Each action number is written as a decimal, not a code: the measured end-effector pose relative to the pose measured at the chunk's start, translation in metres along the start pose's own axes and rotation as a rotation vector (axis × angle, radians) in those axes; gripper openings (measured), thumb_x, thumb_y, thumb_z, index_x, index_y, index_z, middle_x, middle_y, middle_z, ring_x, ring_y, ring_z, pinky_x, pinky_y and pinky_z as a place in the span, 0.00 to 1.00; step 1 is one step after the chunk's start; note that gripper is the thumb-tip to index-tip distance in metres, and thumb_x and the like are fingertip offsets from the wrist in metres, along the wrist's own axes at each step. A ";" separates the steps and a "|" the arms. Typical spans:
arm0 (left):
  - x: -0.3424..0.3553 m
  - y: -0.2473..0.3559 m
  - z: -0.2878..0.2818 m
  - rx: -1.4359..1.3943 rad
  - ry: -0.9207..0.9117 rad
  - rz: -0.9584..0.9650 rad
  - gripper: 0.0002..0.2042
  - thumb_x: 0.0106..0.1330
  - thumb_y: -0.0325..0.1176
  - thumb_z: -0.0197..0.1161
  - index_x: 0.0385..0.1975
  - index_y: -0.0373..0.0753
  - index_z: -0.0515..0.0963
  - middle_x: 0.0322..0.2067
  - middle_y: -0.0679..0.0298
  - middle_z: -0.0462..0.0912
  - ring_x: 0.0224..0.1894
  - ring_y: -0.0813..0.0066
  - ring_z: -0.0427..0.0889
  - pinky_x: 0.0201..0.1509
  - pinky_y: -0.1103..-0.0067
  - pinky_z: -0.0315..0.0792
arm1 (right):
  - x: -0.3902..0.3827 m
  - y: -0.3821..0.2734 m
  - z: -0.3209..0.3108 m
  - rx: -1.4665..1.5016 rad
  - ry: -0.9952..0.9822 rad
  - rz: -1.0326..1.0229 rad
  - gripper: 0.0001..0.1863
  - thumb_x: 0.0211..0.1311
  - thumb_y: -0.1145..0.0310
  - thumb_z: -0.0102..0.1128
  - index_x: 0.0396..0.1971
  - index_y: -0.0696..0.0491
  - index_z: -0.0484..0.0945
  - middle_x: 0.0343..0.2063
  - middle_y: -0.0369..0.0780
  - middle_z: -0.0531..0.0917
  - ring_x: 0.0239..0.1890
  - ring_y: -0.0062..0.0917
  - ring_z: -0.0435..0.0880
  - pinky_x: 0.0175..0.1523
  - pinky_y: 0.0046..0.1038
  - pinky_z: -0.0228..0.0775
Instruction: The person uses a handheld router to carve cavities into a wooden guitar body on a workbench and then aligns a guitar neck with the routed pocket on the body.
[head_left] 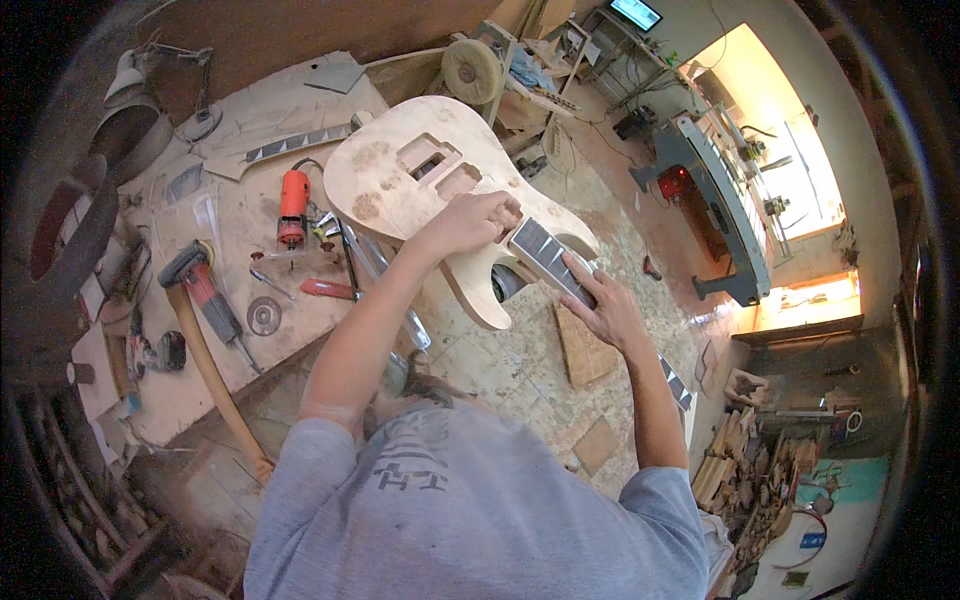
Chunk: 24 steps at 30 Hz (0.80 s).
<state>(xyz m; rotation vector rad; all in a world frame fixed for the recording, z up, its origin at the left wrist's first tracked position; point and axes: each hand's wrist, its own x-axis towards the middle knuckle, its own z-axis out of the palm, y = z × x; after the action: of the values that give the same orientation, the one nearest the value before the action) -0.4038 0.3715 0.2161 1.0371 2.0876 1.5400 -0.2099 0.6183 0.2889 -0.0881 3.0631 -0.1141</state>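
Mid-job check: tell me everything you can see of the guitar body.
The guitar body is pale, unpainted-looking wood with brownish blotches, a broad rounded end and two horns. Two roughly rectangular cavities are cut in its face, one partly dark inside. Its face is toward the camera, broad end upper left, horns lower right. The left hand lies at its face near the horns; the guitar neck overlaps it in view, contact unclear. Its support is hidden.

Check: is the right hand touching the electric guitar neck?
Touching. Head view: the right hand lies across the electric guitar neck, covering part of it.
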 end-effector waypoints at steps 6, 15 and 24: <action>0.001 -0.003 0.001 -0.064 0.004 0.007 0.18 0.65 0.33 0.57 0.53 0.36 0.81 0.48 0.53 0.89 0.51 0.55 0.87 0.56 0.68 0.78 | 0.002 -0.002 -0.004 0.008 0.001 -0.015 0.35 0.71 0.45 0.61 0.76 0.28 0.65 0.32 0.47 0.81 0.34 0.46 0.84 0.43 0.44 0.77; 0.004 -0.002 0.000 0.080 -0.001 0.002 0.17 0.69 0.40 0.58 0.51 0.39 0.83 0.46 0.53 0.89 0.49 0.56 0.87 0.55 0.68 0.77 | 0.003 -0.008 0.001 -0.003 -0.031 0.007 0.37 0.72 0.45 0.60 0.78 0.27 0.60 0.34 0.48 0.82 0.35 0.46 0.85 0.45 0.45 0.78; 0.008 0.000 0.003 0.118 -0.028 -0.010 0.17 0.69 0.42 0.62 0.50 0.38 0.83 0.44 0.51 0.90 0.48 0.55 0.88 0.54 0.66 0.77 | 0.000 -0.001 0.022 -0.023 0.000 -0.017 0.39 0.72 0.49 0.62 0.79 0.29 0.59 0.34 0.47 0.81 0.35 0.45 0.83 0.44 0.44 0.76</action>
<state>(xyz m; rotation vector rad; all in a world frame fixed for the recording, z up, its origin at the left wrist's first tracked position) -0.4077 0.3793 0.2159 1.0809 2.1835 1.4036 -0.2082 0.6162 0.2669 -0.1152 3.0648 -0.0793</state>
